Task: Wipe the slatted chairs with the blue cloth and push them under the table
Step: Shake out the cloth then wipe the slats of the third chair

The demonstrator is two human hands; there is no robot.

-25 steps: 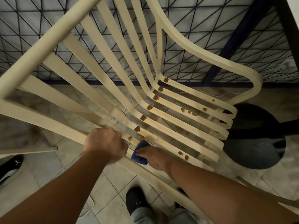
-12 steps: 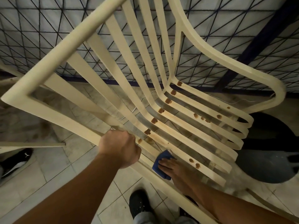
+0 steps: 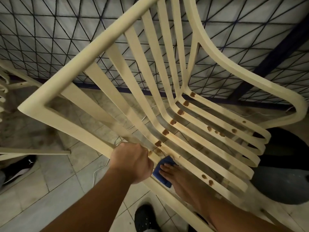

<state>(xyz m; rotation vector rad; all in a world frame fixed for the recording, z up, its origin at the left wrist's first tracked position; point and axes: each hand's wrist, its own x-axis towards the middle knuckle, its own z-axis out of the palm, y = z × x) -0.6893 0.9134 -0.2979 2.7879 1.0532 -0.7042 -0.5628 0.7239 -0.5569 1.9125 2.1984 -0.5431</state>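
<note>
The slatted chair (image 3: 93, 52) leans tilted over the tiled floor (image 3: 50, 198), in front of a dark wire grille (image 3: 50, 39), and the left hand (image 3: 132, 163) grips its side rail with curled fingers. Just to the right, the blue cloth (image 3: 163, 162) lies on a slat near the seat bend. The right hand (image 3: 173, 174) presses on it with straight fingers.

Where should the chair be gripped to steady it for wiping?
Probably the near side rail of the chair, taken from above, where the left hand grips it: it is thick, continuous and within reach, while the slats are thin.
</note>
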